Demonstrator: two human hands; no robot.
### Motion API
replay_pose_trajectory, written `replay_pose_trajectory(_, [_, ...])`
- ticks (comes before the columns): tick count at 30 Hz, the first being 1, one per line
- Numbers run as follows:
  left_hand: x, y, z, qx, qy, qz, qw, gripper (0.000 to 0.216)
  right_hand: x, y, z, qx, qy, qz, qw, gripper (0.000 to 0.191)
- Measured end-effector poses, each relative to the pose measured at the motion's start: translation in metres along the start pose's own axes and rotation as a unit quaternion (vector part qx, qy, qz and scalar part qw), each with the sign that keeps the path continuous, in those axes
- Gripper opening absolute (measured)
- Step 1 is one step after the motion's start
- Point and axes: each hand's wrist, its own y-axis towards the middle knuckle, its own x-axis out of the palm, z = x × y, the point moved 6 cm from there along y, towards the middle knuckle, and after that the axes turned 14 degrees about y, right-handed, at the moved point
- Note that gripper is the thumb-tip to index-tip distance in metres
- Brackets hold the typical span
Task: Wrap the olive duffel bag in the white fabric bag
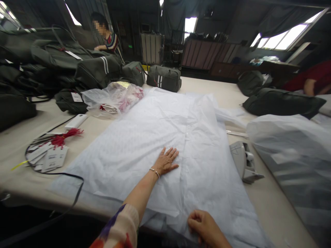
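A stack of thin, whitish translucent plastic sheets or bags lies spread over the table in front of me. My left hand rests flat on its middle, fingers stretched out and holding nothing. Near the front edge of the plastic, my right hand is closed with curled fingers. Whether a bit of the plastic is pinched in it, I cannot make out. Wrinkles and a lengthwise fold run through the plastic between the hands.
To the left lie hang tags with red strings, a black strap and a clear bag of tags. Dark duffel bags stand behind. A grey tape dispenser and a plastic-covered bag are at right. Co-workers stand at far left and right.
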Motion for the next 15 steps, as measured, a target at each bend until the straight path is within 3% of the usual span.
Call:
replay_pose_trajectory(5, [0.0,0.0,0.0,-0.001,0.001,0.0,1.0,0.071,-0.007,-0.001,0.002,-0.056,-0.054,0.068,0.995,0.019])
replay_pose_trajectory(10, [0.0,0.0,0.0,0.0,0.002,0.001,1.0,0.071,-0.007,-0.009,-0.004,-0.051,-0.088,0.09,0.991,0.014])
replay_pose_trajectory(15, [-0.001,0.0,0.0,0.004,-0.001,-0.005,1.0,0.069,-0.004,-0.01,-0.029,-0.053,-0.251,0.126,0.958,0.012])
